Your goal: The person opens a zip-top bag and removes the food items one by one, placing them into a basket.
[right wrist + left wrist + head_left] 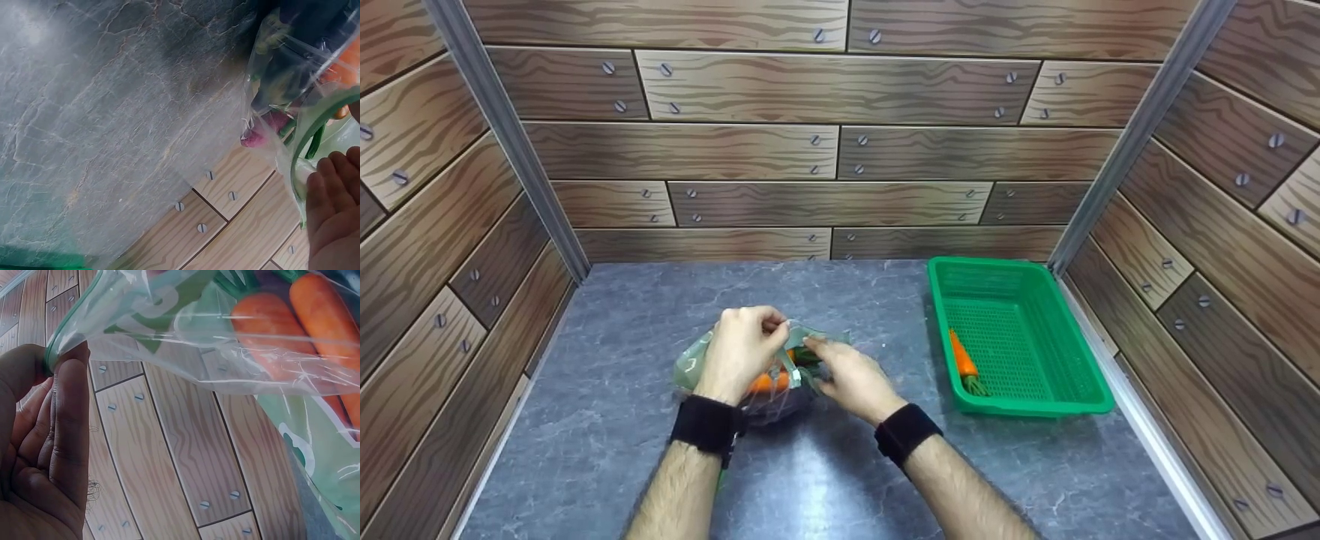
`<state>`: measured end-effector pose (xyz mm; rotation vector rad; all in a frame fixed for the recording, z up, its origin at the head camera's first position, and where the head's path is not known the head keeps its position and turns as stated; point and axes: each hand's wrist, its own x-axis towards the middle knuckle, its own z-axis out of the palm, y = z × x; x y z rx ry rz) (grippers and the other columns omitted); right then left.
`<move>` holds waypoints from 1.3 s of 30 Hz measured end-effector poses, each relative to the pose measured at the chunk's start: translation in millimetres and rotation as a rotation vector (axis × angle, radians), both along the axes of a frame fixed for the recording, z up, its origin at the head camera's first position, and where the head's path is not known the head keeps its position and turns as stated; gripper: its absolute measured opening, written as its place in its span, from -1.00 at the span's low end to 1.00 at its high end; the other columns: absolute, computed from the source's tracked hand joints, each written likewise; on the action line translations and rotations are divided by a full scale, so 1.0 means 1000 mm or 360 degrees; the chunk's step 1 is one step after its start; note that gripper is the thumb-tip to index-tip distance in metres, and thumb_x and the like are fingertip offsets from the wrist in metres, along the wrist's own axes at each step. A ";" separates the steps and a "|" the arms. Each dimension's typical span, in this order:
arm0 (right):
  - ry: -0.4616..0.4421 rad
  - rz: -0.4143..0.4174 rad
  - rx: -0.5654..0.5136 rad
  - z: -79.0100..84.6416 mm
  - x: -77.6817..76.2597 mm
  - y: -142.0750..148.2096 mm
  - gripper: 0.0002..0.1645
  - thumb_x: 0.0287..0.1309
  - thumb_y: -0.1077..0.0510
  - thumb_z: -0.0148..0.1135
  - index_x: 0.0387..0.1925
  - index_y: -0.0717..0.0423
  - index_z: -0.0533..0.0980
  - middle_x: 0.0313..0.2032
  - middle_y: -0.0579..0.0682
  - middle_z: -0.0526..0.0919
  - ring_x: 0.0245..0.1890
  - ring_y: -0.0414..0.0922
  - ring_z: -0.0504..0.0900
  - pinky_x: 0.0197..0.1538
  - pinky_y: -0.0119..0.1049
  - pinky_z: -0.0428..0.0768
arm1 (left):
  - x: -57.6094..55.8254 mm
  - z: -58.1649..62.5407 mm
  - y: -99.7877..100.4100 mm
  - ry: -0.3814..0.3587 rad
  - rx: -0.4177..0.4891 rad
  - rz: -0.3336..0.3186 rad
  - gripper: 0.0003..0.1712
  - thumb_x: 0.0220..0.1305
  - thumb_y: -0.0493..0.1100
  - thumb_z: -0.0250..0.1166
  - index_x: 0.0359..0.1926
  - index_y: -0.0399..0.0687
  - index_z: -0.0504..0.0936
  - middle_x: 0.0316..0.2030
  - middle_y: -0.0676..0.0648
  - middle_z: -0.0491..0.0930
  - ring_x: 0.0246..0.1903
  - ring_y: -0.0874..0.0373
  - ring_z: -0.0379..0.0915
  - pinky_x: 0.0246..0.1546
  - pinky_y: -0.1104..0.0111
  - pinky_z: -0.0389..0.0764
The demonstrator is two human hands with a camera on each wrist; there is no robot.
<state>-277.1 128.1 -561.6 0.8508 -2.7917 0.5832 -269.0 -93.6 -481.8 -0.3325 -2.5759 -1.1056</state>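
Observation:
A clear zip bag with green print [163, 304] lies tilted on the table with its mouth apart. Inside are orange carrots [270, 326] with green tops and dark purple produce [292, 50]. A magenta tip [260, 135] shows low in the bag. My left hand [742, 341] pinches the bag's green zip edge [76, 312] between thumb and fingers. My right hand [851, 375] is at the other side of the mouth, its fingers [332, 185] extended beside the green rim [306, 135], nothing gripped between them.
To the right stands a green plastic basket [1099, 386], with one carrot [962, 356] lying along its left wall. The grey marbled table [615, 450] is enclosed by wood-patterned walls [840, 150] at the back and both sides.

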 end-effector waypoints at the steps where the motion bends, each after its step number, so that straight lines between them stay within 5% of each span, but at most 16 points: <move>1: -0.0002 -0.0016 0.0036 0.000 0.000 -0.001 -0.10 0.41 0.14 0.68 0.68 0.11 0.52 0.57 0.20 0.71 0.49 0.20 0.77 0.47 0.16 0.81 | 0.000 0.000 0.000 0.0000 -0.0003 0.0002 -0.88 0.53 -0.21 0.53 -0.17 -0.12 0.96 -0.28 -0.10 0.96 -0.25 0.04 0.94 -0.15 0.10 0.95; 11: -0.0177 -0.0122 0.0307 -0.003 -0.002 -0.006 0.29 0.30 -0.16 0.79 0.85 0.01 0.29 0.81 0.09 0.42 0.71 0.21 0.55 0.61 0.30 0.67 | 0.001 -0.003 0.001 -0.0011 -0.0032 -0.0004 -0.88 0.52 -0.23 0.52 -0.16 -0.13 0.96 -0.26 -0.12 0.97 -0.25 0.03 0.93 -0.16 0.11 0.94; 17: -0.0246 -0.0132 0.0337 -0.003 -0.003 -0.007 0.33 0.27 -0.22 0.81 0.85 0.04 0.29 0.80 0.11 0.42 0.73 0.24 0.52 0.66 0.28 0.63 | 0.000 -0.007 0.003 0.0008 -0.0061 -0.0008 -0.89 0.51 -0.24 0.53 -0.17 -0.13 0.97 -0.28 -0.10 0.97 -0.27 0.03 0.93 -0.15 0.10 0.94; 24: -0.0182 -0.0144 0.0333 -0.008 -0.004 -0.007 0.11 0.26 -0.17 0.82 0.69 0.02 0.51 0.63 0.11 0.65 0.58 0.18 0.67 0.56 0.21 0.73 | 0.000 -0.008 0.004 0.0010 -0.0061 -0.0017 -0.89 0.51 -0.23 0.52 -0.17 -0.10 0.97 -0.28 -0.08 0.97 -0.29 0.07 0.93 -0.17 0.12 0.94; 35: 0.0173 -0.0125 0.0276 -0.020 -0.002 -0.004 -0.64 0.36 0.06 0.72 0.07 0.06 0.78 0.07 0.05 0.85 0.07 0.10 0.85 0.16 0.09 0.87 | -0.001 -0.008 0.004 0.0012 -0.0026 -0.0038 -0.90 0.50 -0.26 0.53 -0.21 -0.13 0.96 -0.29 -0.10 0.96 -0.29 0.06 0.93 -0.18 0.13 0.95; 39: 0.0185 -0.0133 0.0212 -0.019 0.000 -0.002 -0.68 0.37 0.11 0.70 0.07 0.06 0.80 0.08 0.08 0.88 0.01 0.11 0.89 0.11 0.09 0.89 | -0.001 -0.007 0.004 0.0023 -0.0024 -0.0022 -0.90 0.49 -0.25 0.54 -0.22 -0.12 0.96 -0.30 -0.09 0.96 -0.28 0.05 0.93 -0.18 0.12 0.94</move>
